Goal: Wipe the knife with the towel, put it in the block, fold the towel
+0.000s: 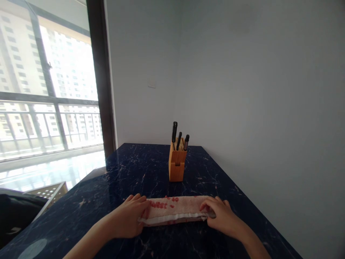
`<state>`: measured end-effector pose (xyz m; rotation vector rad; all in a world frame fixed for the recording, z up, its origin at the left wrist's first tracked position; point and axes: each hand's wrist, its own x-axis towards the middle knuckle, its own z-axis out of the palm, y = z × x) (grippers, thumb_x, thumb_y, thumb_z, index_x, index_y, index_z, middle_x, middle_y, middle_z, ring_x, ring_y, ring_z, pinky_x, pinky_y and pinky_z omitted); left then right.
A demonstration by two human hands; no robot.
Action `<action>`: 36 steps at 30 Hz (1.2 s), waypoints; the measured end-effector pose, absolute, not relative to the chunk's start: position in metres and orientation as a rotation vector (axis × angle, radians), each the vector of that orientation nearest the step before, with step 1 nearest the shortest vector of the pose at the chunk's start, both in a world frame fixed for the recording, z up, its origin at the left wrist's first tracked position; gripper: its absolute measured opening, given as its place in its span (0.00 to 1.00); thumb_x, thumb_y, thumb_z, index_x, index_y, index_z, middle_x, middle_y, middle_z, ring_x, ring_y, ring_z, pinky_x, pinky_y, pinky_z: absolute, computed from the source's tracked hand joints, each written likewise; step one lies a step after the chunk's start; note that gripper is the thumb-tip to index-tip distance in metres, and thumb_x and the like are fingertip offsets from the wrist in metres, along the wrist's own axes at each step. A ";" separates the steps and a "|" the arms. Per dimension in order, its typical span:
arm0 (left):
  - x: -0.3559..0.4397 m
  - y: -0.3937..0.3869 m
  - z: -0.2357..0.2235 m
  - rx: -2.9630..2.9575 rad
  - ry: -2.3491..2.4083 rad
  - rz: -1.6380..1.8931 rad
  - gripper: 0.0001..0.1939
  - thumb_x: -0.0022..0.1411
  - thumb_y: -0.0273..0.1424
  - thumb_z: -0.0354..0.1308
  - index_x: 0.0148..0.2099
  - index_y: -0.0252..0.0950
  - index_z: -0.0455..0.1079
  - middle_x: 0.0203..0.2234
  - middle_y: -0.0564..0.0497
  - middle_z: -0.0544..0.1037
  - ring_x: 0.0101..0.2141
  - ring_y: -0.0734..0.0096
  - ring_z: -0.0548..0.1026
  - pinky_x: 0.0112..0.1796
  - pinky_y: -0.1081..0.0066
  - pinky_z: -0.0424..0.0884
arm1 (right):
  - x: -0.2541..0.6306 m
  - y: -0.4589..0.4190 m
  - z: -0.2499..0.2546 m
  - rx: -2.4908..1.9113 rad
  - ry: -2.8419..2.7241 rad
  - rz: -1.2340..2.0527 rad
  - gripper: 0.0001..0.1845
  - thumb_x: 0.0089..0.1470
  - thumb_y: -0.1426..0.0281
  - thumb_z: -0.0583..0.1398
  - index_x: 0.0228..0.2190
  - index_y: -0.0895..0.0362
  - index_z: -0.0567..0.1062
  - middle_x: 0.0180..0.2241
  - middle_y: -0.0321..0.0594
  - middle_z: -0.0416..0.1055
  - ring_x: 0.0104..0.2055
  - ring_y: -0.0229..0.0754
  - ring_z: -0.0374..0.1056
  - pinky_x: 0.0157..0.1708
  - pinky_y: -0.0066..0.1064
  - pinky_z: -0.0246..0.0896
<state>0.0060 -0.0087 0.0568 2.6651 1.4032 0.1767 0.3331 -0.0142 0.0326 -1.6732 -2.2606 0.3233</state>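
A pale folded towel (176, 210) with red lettering lies as a long strip on the dark blue marbled table (129, 172). My left hand (130, 217) grips its left end, fingers curled over the edge. At the other end my right hand (219, 216) is closed on the towel, fingertips pinching the fold. Behind the towel stands a wooden knife block (177, 162) with three black handles sticking up.
A white wall runs along the table's right side and behind it, with a switch plate (151, 82) on the back wall. To the left is a large window with a railing. A dark object (16, 212) and a perforated panel sit low at the left.
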 end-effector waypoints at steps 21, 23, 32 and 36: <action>0.091 -0.039 0.021 2.815 1.407 0.113 0.25 0.62 0.38 0.42 0.59 0.33 0.56 0.34 0.38 0.77 0.33 0.51 0.74 0.34 0.55 0.68 | 0.350 0.026 0.012 -1.980 -1.810 0.454 0.05 0.45 0.67 0.54 0.22 0.54 0.63 0.22 0.34 0.67 0.28 0.39 0.63 0.26 0.26 0.50; 0.090 -0.039 0.018 2.829 1.406 0.088 0.27 0.61 0.38 0.42 0.59 0.31 0.55 0.33 0.37 0.77 0.32 0.51 0.75 0.33 0.54 0.68 | 0.344 0.028 0.026 -1.919 -1.821 0.429 0.05 0.44 0.68 0.54 0.21 0.54 0.61 0.21 0.32 0.63 0.26 0.38 0.62 0.26 0.26 0.49; 0.089 -0.040 0.006 2.810 1.417 0.062 0.31 0.60 0.42 0.44 0.61 0.32 0.51 0.32 0.37 0.78 0.32 0.53 0.76 0.33 0.57 0.69 | 0.281 0.034 0.089 -1.750 -1.994 0.141 0.06 0.41 0.71 0.54 0.20 0.55 0.59 0.24 0.32 0.60 0.26 0.35 0.59 0.26 0.25 0.47; 0.093 -0.041 0.005 2.778 1.436 0.120 0.28 0.60 0.36 0.44 0.60 0.29 0.52 0.32 0.37 0.78 0.32 0.54 0.76 0.33 0.59 0.69 | 0.232 0.026 0.110 -1.743 -2.089 0.062 0.04 0.41 0.72 0.55 0.24 0.55 0.62 0.27 0.34 0.63 0.27 0.35 0.59 0.25 0.26 0.45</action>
